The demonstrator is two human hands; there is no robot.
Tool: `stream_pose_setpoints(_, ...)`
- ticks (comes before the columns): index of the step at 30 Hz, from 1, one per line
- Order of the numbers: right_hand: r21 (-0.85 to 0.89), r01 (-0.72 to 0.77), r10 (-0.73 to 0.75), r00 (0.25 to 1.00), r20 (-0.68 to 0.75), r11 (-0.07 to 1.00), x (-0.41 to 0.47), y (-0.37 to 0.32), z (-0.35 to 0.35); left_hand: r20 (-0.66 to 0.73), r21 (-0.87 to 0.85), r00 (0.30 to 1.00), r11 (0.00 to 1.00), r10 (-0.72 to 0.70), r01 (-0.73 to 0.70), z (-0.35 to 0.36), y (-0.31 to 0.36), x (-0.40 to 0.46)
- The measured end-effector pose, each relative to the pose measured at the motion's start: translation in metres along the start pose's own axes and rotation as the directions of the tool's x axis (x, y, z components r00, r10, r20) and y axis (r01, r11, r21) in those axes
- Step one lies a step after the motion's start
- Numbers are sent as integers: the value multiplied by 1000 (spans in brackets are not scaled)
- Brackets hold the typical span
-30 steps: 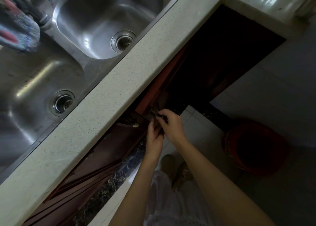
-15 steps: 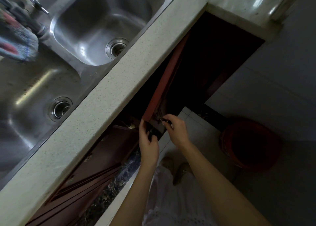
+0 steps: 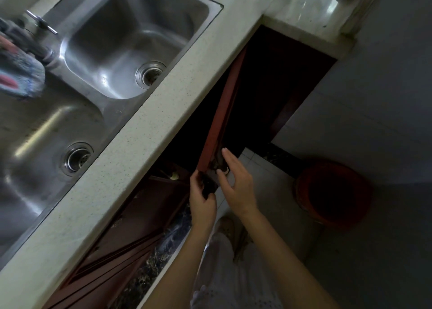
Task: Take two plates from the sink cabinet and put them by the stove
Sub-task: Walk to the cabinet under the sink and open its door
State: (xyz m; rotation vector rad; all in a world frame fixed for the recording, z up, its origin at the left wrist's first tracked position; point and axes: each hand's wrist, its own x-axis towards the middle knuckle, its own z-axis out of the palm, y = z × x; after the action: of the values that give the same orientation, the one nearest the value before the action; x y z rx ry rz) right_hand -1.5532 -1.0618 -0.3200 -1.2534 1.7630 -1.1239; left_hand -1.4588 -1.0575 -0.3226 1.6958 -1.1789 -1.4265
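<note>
Honestly, left hand (image 3: 203,202) pinches the cabinet door (image 3: 219,119) corner, right hand (image 3: 238,187) loosely open beside it; could slip, pinching fingers.

The sink cabinet (image 3: 268,93) stands under the pale bench, below the steel double sink. Its reddish-brown door (image 3: 222,112) is swung partly out from the front, seen edge-on, with a dark handle near its lower edge. Inside it is black shadow; I cannot see any plates there.
</note>
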Motion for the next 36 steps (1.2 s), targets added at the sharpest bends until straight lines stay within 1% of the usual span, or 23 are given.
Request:
stream_pose_setpoints(2,2,75,-75,997,-29,997,-2,-18,3,11,70,1000,997,-11,10,-1,-2,-1)
stream_pose_setpoints(4,-35,117,-118,993,-18,992,-1,-29,6,30,114,999,993,-31,28,-3,-3,-2)
stream_pose_setpoints(7,-131,108,-108,994,9,985,-1,-33,8,54,135,996,989,-69,61,-2,-2,-7)
stream_pose_setpoints(8,-162,105,-104,994,17,981,-2,-32,8,69,112,995,991,-76,68,-1,2,-10)
stream_pose_setpoints(11,-228,106,-109,994,-1,968,-6,-26,3,109,-33,988,993,-113,118,6,7,-19)
stream_pose_setpoints(14,-304,120,-142,989,-50,945,-9,-19,-8,151,-6,987,998,-59,61,15,5,-26)
stream_pose_setpoints(17,-349,112,-148,986,-76,930,-13,-14,-20,187,12,980,997,-73,72,24,-3,-29)
stream_pose_setpoints(19,-366,101,-148,984,-102,925,-17,-11,-26,211,74,977,997,-33,18,29,-4,-32)
stream_pose_setpoints(21,-378,85,-145,981,-132,922,-21,-9,-30,235,91,972,996,-1,-21,34,-5,-35)
stream_pose_setpoints(23,-370,63,-135,976,-171,927,-25,-8,-35,270,62,962,998,-34,18,38,-8,-36)
stream_pose_setpoints(24,-367,54,-132,973,-190,929,-28,-7,-38,284,89,958,996,-40,15,41,-6,-37)
stream_pose_setpoints(26,-363,26,-116,967,-229,932,-32,-5,-45,326,127,946,991,-8,-35,50,-8,-38)
stream_pose_setpoints(28,-344,-25,-77,958,-277,939,-35,-5,-50,349,92,937,993,35,-71,59,-9,-38)
stream_pose_setpoints(30,-323,-68,-44,944,-326,944,-37,-5,-55,382,62,924,997,26,-53,67,-8,-38)
stream_pose_setpoints(31,-315,-83,-31,939,-342,946,-38,-4,-58,401,82,916,995,21,-58,69,-5,-39)
stream_pose_setpoints(33,-300,-105,-11,932,-361,948,-39,-3,-66,418,162,904,972,90,-171,73,-4,-41)
stream_pose_setpoints(34,-295,-111,-7,928,-372,949,-39,-2,-70,429,146,895,969,121,-201,80,-7,-39)
stream_pose_setpoints(36,-290,-127,1,917,-399,949,-39,0,-76,473,147,875,970,102,-192,94,-1,-42)
